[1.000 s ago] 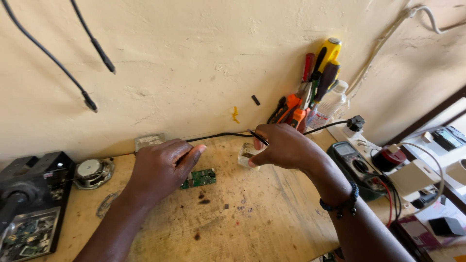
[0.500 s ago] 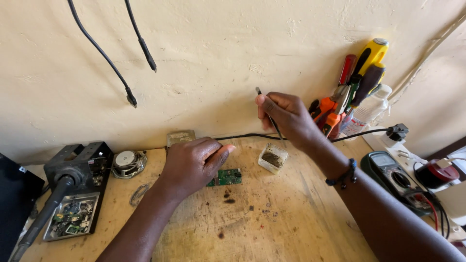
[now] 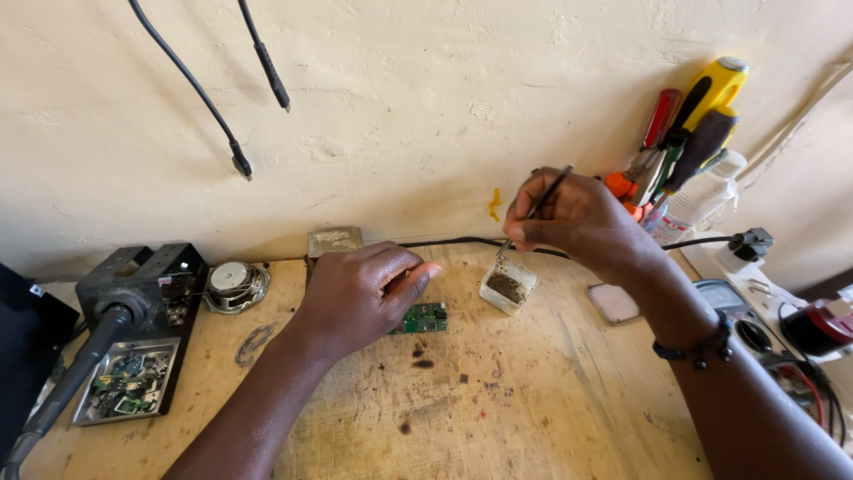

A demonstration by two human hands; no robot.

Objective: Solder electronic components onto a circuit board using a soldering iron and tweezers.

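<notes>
Looking down: we see a scuffed wooden workbench (image 3: 533, 400) set against a cream plaster wall (image 3: 400, 107).
Left hand: our left hand (image 3: 360, 293) lies palm down on the bench, fingers curled loosely, their tips pressing on the left edge of a small green circuit board (image 3: 423, 317); it pins the board rather than gripping it.
Circuit board: flat on the bench near the middle, just left of a small clear tub (image 3: 508, 286).
Right hand: our right hand (image 3: 573, 218) is raised above the bench, pinching a thin dark soldering iron (image 3: 538, 206) like a pen, fingers closed around its shaft.
Iron tip: it slants down and to the left, ending at the rim of the tub (we cannot tell whether it touches the dark paste inside).
Tub lid: a flat pale lid (image 3: 613, 303) lies just right of the tub.
Left side: a black soldering station (image 3: 142, 289) with a tray of board scraps (image 3: 124, 380), and a small round speaker (image 3: 233, 280) beside it.
Right side: screwdrivers and pliers (image 3: 680, 147) stand against the wall, with a clear plastic bottle (image 3: 702, 200) near them and a multimeter (image 3: 737, 311) by our wrist.
Wall: two black cables (image 3: 235, 160) dangle at the upper left.
</notes>
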